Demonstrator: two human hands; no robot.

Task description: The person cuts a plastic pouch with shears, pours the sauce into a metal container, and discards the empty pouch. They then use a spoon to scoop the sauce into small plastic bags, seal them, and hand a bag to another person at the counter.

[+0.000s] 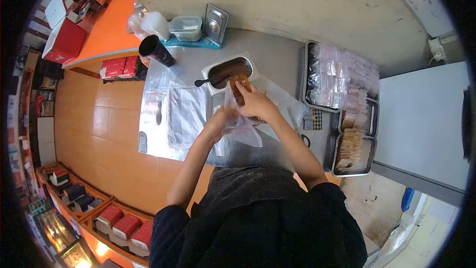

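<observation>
Plastic bag [237, 121], clear and crumpled, sits between both hands above the steel counter [277, 59], directly in front of the person wearing a dark top. Left hand [220, 119] grips the bag's near side, fingers curled closed around the film. Right hand [255, 104] is just beyond it, fingers pinched closed on a brown piece of food [239, 87] at the bag's mouth; how far the food is inside the bag cannot be told. Just left of the bag, flat sheets of clear plastic [186, 114] are spread across the counter. Just beyond the bag stands a rectangular steel pan [250, 62] of dark sauce, with a spoon handle [201, 83] sticking out of its left end. Right of the bag, near the counter's edge, lie long metal trays [369, 119] filled with small packets. Farther away than the pan, to the left, stands a black cup [156, 50], and past that, against the wall, are lidded plastic containers [186, 27] and a steel lid [215, 25]. Far left of the bag, an orange counter [106, 30] carries a red box [67, 42].
</observation>
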